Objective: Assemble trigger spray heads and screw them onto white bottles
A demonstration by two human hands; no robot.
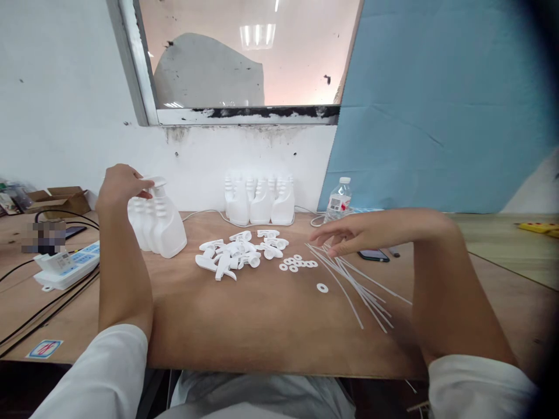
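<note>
Left hand (pixel 119 185) fingers (pixel 140 187) curl shut over the trigger top of a glossy white spray bottle (pixel 169 231) standing at the left. Right hand (pixel 351 234) fingers (pixel 326 237) are loosely spread, tips on thin white tubes (pixel 358 286) fanned across the grainy plywood surface (pixel 262 326). Behind is a scuffed white wall (pixel 56 116).

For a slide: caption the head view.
Left hand grips a spray bottle, right hand over white tubes; trigger heads and washers lie between.
</note>
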